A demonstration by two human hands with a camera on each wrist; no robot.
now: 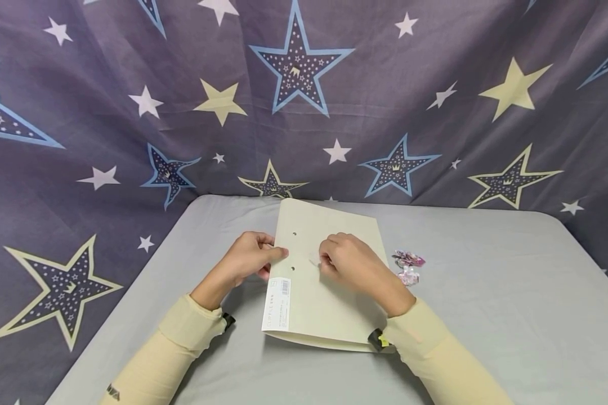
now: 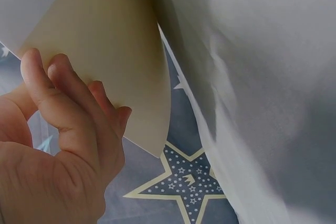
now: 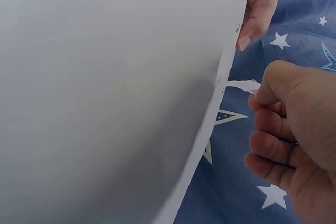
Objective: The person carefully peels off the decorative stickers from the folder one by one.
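Note:
A cream clip file lies at a slant on the bed-like grey surface, with two small holes and a white barcode label along its left side. My left hand grips that left edge, thumb on top and fingers underneath; the fingers show against the cover in the left wrist view. Over the cover, my right hand pinches a small, clear or whitish strip between thumb and forefinger. The strip's other end reaches the file's surface in the right wrist view; what it is cannot be told.
Two crumpled, shiny pink pieces lie just right of the file. The grey cloth surface spreads around it. Behind and to the left hangs a dark star-patterned cloth.

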